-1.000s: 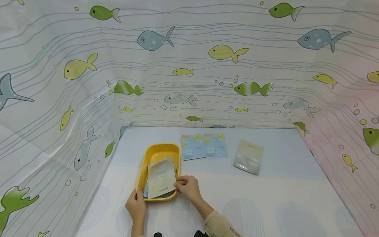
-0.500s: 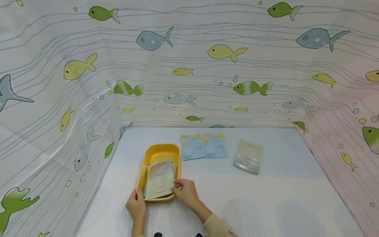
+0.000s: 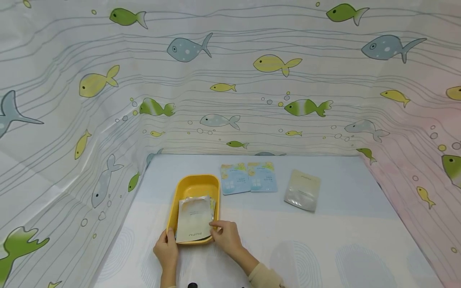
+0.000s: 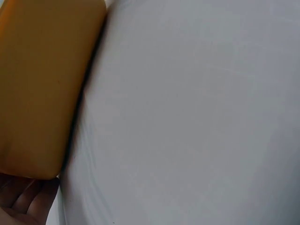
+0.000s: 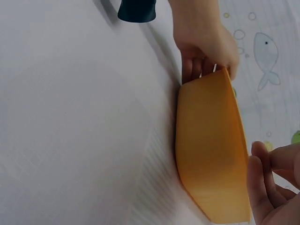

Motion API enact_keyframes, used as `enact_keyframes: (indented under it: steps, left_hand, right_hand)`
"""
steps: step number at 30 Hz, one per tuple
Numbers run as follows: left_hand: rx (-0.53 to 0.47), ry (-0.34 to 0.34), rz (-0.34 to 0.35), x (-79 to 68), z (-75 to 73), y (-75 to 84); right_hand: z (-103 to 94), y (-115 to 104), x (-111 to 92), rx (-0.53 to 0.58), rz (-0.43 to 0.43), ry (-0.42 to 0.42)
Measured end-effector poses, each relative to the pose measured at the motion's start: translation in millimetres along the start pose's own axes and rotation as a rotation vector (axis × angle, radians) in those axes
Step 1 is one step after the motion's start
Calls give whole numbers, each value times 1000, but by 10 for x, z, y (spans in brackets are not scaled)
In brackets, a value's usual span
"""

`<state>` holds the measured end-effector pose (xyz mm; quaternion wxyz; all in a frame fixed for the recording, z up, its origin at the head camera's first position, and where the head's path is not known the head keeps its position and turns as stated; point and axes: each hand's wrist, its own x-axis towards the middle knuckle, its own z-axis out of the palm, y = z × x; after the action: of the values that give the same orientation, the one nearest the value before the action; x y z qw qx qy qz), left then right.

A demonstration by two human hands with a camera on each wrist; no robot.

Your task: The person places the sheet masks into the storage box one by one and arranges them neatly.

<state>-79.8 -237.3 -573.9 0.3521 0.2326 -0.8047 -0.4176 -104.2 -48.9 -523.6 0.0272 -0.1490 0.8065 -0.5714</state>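
Observation:
In the head view, a yellow plastic tray (image 3: 199, 182) stands on the table, left of the middle. My left hand (image 3: 166, 249) grips its near left corner, with the thumb at the rim and the fingers (image 4: 29, 200) against the outer wall, as the left wrist view shows. A pale foil sachet (image 3: 194, 219) lies on top of other packets inside the tray, reaching to the near rim. My right hand (image 3: 227, 236) pinches the sachet's right edge near the tray's near right corner. The packets beneath are mostly hidden; only slivers of them show.
Two light blue packets (image 3: 235, 179) lie side by side behind the tray, to its right. Farther right lies another pale sachet (image 3: 303, 191). A fish-patterned sheet (image 3: 252, 120) closes off the table at the back and sides. A dark cylindrical thing (image 5: 137, 10) appears in the right wrist view.
The top sachet has turned straighter and settled lower over the tray's near end. My right hand has shifted slightly left and toward me with it. My left hand keeps its place on the tray.

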Motion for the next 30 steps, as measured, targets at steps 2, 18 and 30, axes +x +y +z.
enact_keyframes:
  steps: [2, 18, 30]
  left_hand:
    - [1, 3, 3, -1, 2, -5]
    - [40, 0, -59, -20, 27, 10]
    - [25, 10, -65, -7, 24, -1]
  right_hand:
    - [-11, 11, -7, -2, -30, -7]
    - [-149, 153, -45, 9, -181, -16]
    - [-517, 389, 15, 16, -142, 76]
